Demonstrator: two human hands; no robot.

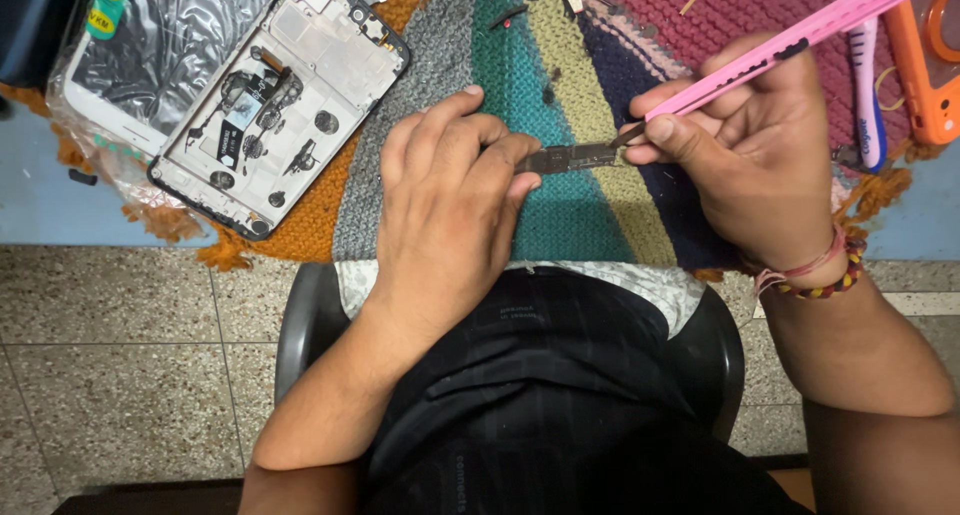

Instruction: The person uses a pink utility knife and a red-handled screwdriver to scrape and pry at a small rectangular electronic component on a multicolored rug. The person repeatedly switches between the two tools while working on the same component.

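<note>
Phone frame (285, 100): far left on the worktop, open side up, its inner parts bare; it lies partly over a clear plastic bag (170, 45), well apart from both hands.
Mat (590, 205): knitted, striped in orange, grey, teal, yellow and dark blue, spread under the work.
Left hand (445, 215): in the middle, knuckles up, fingers clenched on the left end of the board and pinning it down on the teal stripe.
Board (575, 158): a small dark circuit strip, lying flat between the two hands; only its right half shows past the left fingertips.
Handling: looks light, thin and stiff, likely brittle with tiny parts on its face. Best held by the bare edges or one end, as the left hand does, not by the face.
Tool (780, 50): long pink handle running up to the far right, dark metal tip touching the board's right end.
Right hand (750, 145): fingers grasping the tool low down, pen-style, thumb near the tip; beaded bands on the wrist.
Far right: an orange case (930, 65) and a toothbrush (868, 105), untouched.
</note>
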